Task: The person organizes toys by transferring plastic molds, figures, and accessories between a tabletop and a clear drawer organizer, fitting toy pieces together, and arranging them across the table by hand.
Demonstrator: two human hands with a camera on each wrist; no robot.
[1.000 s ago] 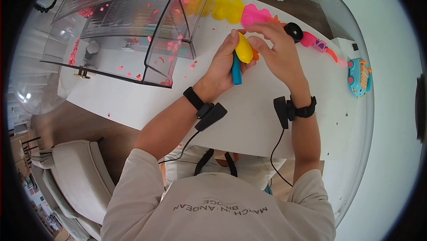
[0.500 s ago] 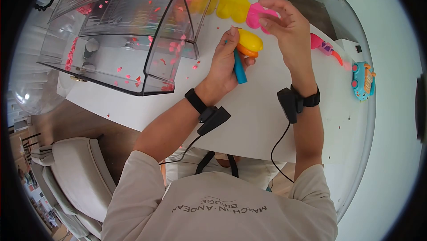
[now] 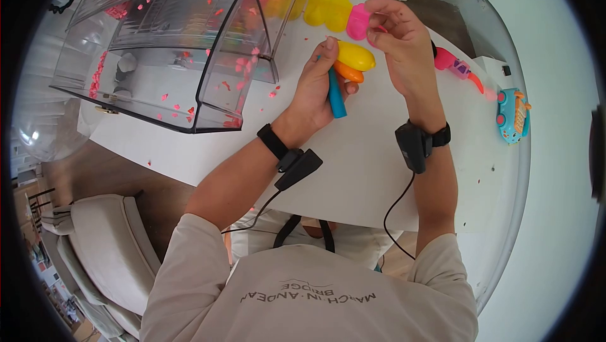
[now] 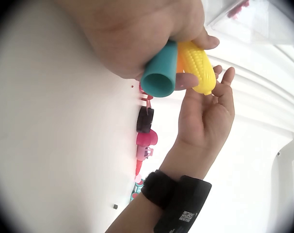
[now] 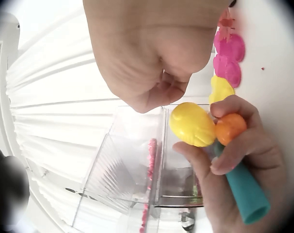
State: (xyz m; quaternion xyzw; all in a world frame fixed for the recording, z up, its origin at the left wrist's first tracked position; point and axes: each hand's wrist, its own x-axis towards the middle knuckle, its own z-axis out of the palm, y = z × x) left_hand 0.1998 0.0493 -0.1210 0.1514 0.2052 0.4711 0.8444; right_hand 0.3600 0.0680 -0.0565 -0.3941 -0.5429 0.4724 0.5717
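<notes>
In my left hand [image 3: 314, 86] I grip a small bunch: a yellow toy corn cob [image 4: 198, 65], an orange piece [image 5: 230, 129] beside it, and a teal hollow tube [image 4: 159, 73]. Kernel texture shows on the cob in the left wrist view. The thumb lies along the cob, and the tube's hollow end points back toward my body. My right hand [image 3: 407, 51] hovers to the right of the cob, apart from it, with loosely curled fingers and nothing visible in them.
A clear plastic case [image 3: 218, 83] with pink bits stands at the left of the white table [image 3: 353, 171]. Yellow [image 3: 328, 10] and pink [image 3: 358, 21] scalloped pieces line the back edge. A pink-and-purple toy [image 3: 457, 66] and a blue toy phone car [image 3: 512, 116] sit at the right.
My right hand has drawn away from the cob, up and to the right, and its fingers have curled more. The cob has tilted rightward in my left hand, showing more of the orange piece.
</notes>
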